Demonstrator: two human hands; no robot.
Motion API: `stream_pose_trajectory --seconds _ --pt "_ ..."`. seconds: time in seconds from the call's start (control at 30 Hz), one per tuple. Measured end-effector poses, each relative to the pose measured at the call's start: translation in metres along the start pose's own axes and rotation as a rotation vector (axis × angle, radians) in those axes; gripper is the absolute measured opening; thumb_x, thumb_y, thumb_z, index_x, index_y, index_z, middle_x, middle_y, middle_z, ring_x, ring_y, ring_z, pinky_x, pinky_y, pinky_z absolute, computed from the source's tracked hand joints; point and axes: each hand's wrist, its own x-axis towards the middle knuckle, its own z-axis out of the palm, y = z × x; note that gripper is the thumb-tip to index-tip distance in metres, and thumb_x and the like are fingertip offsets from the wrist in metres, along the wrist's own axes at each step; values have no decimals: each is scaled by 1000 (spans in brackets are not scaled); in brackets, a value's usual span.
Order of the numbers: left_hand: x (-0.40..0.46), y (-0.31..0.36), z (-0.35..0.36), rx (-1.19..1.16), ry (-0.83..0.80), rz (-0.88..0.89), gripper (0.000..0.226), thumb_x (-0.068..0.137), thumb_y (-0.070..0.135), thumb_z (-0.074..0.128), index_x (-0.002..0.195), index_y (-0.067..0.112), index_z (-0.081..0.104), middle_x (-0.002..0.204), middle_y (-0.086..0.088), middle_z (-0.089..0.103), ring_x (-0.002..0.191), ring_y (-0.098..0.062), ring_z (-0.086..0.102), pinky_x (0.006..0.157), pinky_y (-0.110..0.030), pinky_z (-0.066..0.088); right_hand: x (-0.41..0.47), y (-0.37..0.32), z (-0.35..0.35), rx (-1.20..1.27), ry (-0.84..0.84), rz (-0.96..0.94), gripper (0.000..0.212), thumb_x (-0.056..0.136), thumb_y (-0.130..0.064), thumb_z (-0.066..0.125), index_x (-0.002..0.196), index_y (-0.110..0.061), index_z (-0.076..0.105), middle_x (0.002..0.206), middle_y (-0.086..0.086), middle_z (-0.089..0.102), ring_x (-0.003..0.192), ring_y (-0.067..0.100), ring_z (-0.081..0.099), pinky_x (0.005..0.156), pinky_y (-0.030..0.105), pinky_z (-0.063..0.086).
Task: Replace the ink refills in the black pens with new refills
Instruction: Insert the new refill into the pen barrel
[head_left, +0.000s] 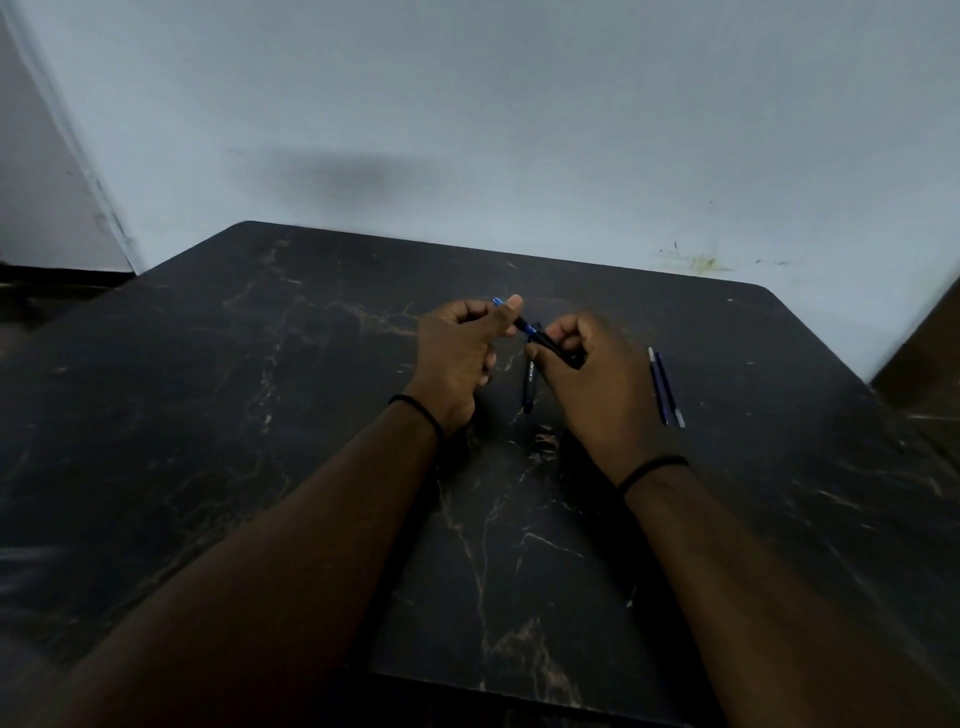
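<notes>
Both hands (519, 358) grip black pen (550, 345) w/ blue refill (524, 326)

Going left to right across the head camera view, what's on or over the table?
Left hand → pen lying on the table → right hand → two loose refills.

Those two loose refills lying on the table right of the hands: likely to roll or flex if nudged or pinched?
The two refills are thin, round rods lying flat on the smooth marble-look table, so a sideways nudge would probably roll them. They look slender for their length, so likely light and a little bendy when pinched at one end. They lie side by side, so separating one may disturb the other.
</notes>
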Motion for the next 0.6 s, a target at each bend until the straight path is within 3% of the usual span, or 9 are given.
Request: stream_pose_trajectory --seconds 0.3,0.43,0.6 --pt "-2 2 -1 25 -1 0 18 88 24 72 86 7 64 78 -5 67 40 -8 39 34 -17 28 -1 1 0 -15 0 -31 7 90 -32 71 92 -26 68 83 -7 68 77 10 64 70 38 56" --pt "-2 1 -1 36 0 -6 23 89 25 71 94 3 63 79 -6 67 41 -9 39 34 -17 28 -1 0 -1 -12 30 -36 6 88 -27 74 92 -25 70 84 -7 69 78 10 63 70 33 54" --pt "-1 0 0 53 -4 3 19 89 24 71 88 6 65 76 -4 68 41 -10 39 34 -17 28 0 1 -2 1 22 -9 6 88 -26 75 92 -27 71 84 -11 69 80 4 64 69 22 51"
